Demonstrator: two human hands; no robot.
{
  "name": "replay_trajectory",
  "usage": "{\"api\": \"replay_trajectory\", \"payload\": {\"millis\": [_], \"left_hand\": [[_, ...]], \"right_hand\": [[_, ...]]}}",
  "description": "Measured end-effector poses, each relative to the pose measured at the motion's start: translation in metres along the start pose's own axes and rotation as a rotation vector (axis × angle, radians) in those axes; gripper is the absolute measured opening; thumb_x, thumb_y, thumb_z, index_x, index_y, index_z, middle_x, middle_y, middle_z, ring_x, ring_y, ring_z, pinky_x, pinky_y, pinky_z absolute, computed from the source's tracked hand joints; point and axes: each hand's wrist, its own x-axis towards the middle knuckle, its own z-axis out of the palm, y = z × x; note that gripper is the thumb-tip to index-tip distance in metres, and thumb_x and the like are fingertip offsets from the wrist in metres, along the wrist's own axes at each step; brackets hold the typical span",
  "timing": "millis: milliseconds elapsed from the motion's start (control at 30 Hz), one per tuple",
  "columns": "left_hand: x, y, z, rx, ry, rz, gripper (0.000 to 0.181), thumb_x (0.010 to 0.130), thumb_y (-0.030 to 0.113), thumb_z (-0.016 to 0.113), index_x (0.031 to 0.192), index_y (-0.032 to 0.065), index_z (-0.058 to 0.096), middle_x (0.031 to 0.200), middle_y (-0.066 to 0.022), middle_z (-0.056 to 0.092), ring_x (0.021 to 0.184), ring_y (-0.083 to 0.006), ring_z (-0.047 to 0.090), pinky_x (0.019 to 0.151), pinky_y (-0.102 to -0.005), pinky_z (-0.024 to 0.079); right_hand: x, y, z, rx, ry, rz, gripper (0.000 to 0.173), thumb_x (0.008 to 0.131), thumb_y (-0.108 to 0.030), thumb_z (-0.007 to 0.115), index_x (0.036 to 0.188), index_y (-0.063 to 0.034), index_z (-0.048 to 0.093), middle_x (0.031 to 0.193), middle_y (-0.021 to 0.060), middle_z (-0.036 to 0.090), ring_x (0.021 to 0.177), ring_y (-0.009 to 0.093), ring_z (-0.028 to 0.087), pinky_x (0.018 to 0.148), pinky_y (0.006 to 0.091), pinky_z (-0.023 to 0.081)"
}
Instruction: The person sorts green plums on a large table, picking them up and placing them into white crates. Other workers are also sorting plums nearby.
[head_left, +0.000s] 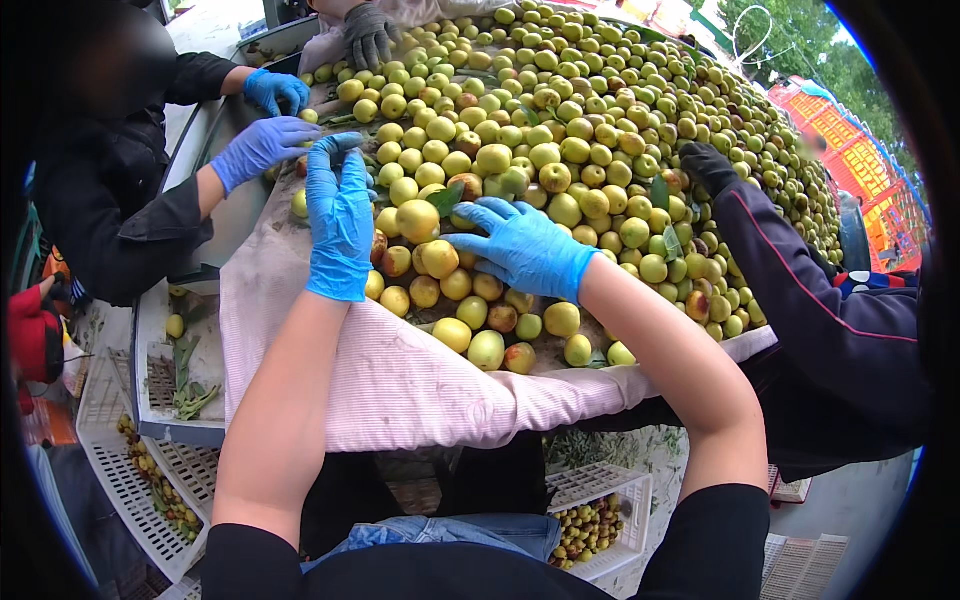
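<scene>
A large heap of green and reddish-brown jujube-like fruits (555, 176) lies on a cloth-covered table before me. My left hand (340, 217), in a blue glove, is raised at the heap's left side with its fingers curled; whether a fruit is inside them cannot be made out. My right hand (517, 244), also in a blue glove, rests palm down over the fruits with its fingers spread. A larger yellow-green fruit (418, 221) sits between my hands. Green leaves (447, 199) lie among the fruits.
A pink ribbed cloth (405, 382) hangs over the near edge. At left, a co-worker's gloved hands (262, 146) are near a metal chute (225, 202). Another dark glove (707, 166) reaches in from the right, a grey one (367, 36) from the top. Plastic crates (637, 517) with fruit stand below.
</scene>
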Motion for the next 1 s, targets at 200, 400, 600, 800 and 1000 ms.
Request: {"api": "replay_trajectory", "payload": {"millis": [200,400,600,800,1000], "left_hand": [[0.007,0.004,-0.001,-0.173,0.014,-0.139,0.014,0.092,0.011,0.048,0.105,0.0084,0.048,0.072,0.0005,0.052,0.055,-0.0048,0.047,0.049,-0.0168,0.042],[0.007,0.004,-0.016,-0.278,0.092,-0.057,0.017,0.092,0.012,0.045,0.108,0.009,0.048,0.087,-0.0027,0.051,0.067,-0.0069,0.05,0.063,-0.0218,0.046],[0.006,0.02,-0.007,-0.378,0.123,-0.088,0.017,0.091,0.01,0.046,0.108,0.0081,0.049,0.086,-0.0034,0.05,0.066,-0.008,0.052,0.06,-0.0238,0.047],[0.003,0.014,-0.007,-0.347,0.151,-0.046,0.017,0.092,0.013,0.046,0.108,0.0088,0.05,0.088,-0.0031,0.051,0.064,-0.0062,0.051,0.058,-0.0213,0.047],[0.001,0.017,-0.007,-0.324,0.135,-0.056,0.017,0.092,0.015,0.044,0.107,0.0092,0.05,0.089,-0.0024,0.051,0.067,-0.0064,0.051,0.059,-0.0221,0.047]], "right_hand": [[0.036,0.041,0.008,-0.204,0.06,0.129,0.047,0.079,-0.023,0.06,0.124,-0.0264,0.046,0.134,0.0068,0.037,0.124,0.03,0.034,0.092,0.0453,0.038],[-0.004,-0.018,-0.032,0.139,0.003,-0.223,0.063,0.076,-0.037,0.062,0.132,-0.0226,0.039,0.141,0.0105,0.029,0.128,0.038,0.027,0.1,0.055,0.027],[-0.035,-0.036,-0.003,0.164,-0.119,-0.266,0.059,0.082,-0.046,0.051,0.135,-0.0289,0.032,0.144,0.0066,0.024,0.132,0.035,0.021,0.098,0.061,0.023],[-0.017,0.023,0.002,-0.153,0.055,0.149,0.051,0.089,-0.032,0.048,0.136,-0.0264,0.031,0.142,0.0069,0.027,0.132,0.032,0.024,0.101,0.0631,0.018],[-0.062,-0.013,-0.022,-0.013,-0.229,-0.084,0.069,0.079,-0.055,0.051,0.138,-0.031,0.026,0.144,0.0088,0.024,0.134,0.033,0.018,0.101,0.0635,0.018]]}}
